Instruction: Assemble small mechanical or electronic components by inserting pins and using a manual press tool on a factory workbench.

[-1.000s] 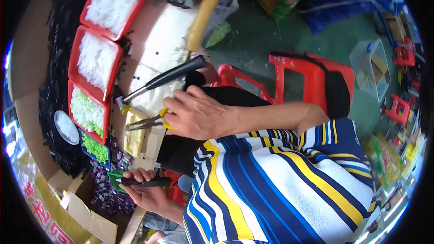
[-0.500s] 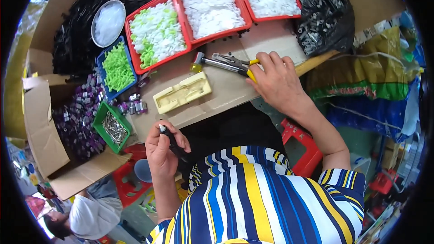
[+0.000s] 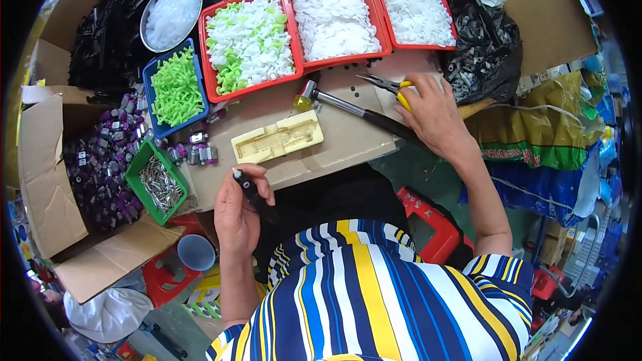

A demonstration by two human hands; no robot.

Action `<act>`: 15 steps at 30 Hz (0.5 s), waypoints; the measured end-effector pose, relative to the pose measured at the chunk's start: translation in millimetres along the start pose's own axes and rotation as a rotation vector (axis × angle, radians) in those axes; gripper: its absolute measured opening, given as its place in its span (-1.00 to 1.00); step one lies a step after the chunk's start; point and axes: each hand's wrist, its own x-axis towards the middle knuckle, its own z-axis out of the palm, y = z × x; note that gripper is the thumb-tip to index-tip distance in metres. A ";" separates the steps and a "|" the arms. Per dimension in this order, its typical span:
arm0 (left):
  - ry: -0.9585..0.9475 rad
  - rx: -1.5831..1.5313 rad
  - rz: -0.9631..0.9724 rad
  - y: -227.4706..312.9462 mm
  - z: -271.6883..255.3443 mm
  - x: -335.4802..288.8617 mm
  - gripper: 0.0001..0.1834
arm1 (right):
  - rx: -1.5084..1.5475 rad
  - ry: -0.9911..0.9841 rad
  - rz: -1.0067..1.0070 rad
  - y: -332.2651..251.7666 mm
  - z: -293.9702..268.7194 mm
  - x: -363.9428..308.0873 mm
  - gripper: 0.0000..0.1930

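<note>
My left hand (image 3: 235,220), in front of the table edge, is closed around a slim black piece (image 3: 250,192) with a small pale tip. Its lower end is hard to make out against the dark cloth. Over the table's right side, my right hand (image 3: 436,115) grips pliers (image 3: 382,83) by their yellow handles, the jaws pointing left. Just below the pliers lies a hammer (image 3: 346,105) with a metal shaft, a yellow-tipped head and a black handle that passes beside my right wrist. A cream block with a recess (image 3: 278,138) rests between my hands.
Red trays (image 3: 300,65) of white and green plastic pieces line the back. A blue tray (image 3: 204,112) of green parts and a green tray (image 3: 158,216) of metal pins stand left, near a carton (image 3: 48,180) of purple-and-metal parts. A black bag (image 3: 498,50) sits at back right.
My right hand has moved right with the pliers, drawing them off the hammer, whose black handle now shows. The left hand still holds the black piece. The whole view has shifted slightly.
</note>
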 end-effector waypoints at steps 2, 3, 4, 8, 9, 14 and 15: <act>-0.010 -0.015 -0.030 0.3 7.5 5.9 -0.51 | -0.010 -0.014 0.022 6.8 6.1 -3.2 -0.73; -0.007 -0.016 -0.032 0.5 9.7 9.0 -0.51 | -0.008 -0.018 0.020 7.5 7.3 -3.4 -0.73; -0.027 0.000 -0.045 0.8 11.8 11.8 -0.56 | -0.001 0.001 0.018 7.7 8.3 -4.1 -0.73; -0.069 0.019 -0.068 -2.2 14.1 18.9 -0.61 | 0.006 0.035 0.033 9.5 11.4 -0.9 -0.74; -0.068 0.020 -0.071 -2.6 15.3 20.3 -0.61 | 0.008 0.032 0.033 10.5 13.1 1.3 -0.74; -0.047 0.016 -0.081 0.9 20.8 23.4 -0.66 | -0.035 0.119 0.002 15.3 23.6 16.0 -0.72; -0.044 0.016 -0.082 2.9 19.8 23.6 -0.66 | -0.033 0.117 0.000 14.2 24.2 17.4 -0.72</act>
